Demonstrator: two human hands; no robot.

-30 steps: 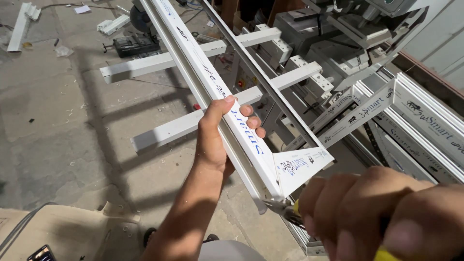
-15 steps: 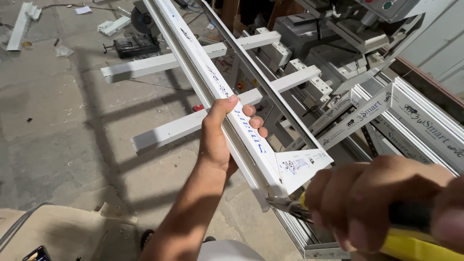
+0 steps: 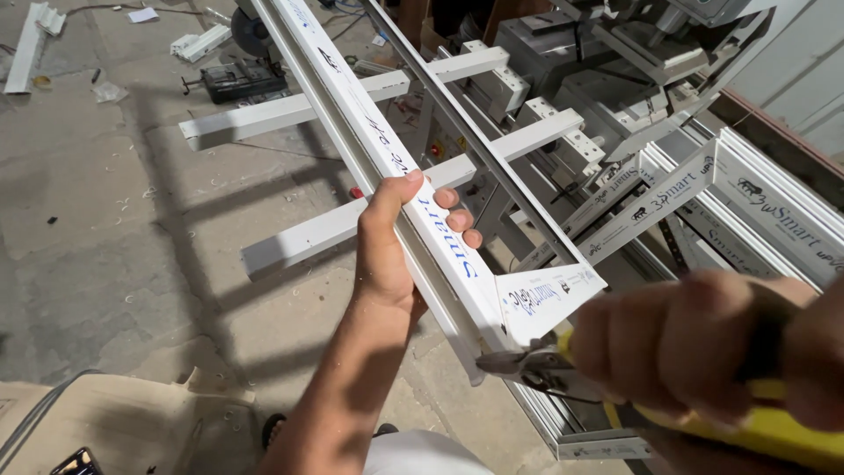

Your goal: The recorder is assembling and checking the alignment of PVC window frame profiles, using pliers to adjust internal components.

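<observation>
Head cam: our left hand (image 3: 391, 255) is wrapped round the white frame profile (image 3: 378, 158), mid-scene. Our right hand (image 3: 703, 343) squeezes yellow-handled snips (image 3: 536, 365) at its near corner. We're mid-trim; next we'd need a steady bite.

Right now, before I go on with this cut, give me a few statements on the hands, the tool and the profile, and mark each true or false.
1. The left hand grips the long white profile from below, thumb on top. True.
2. The right hand holds a red screwdriver. False: it holds yellow-handled pliers.
3. The pliers' metal tip sits at the profile's mitred near end. True.
4. The profile lies flat on the concrete floor. False: it is raised, crossing over white support arms.
5. The left hand is clear of the profile. False: its fingers wrap around it.
</observation>
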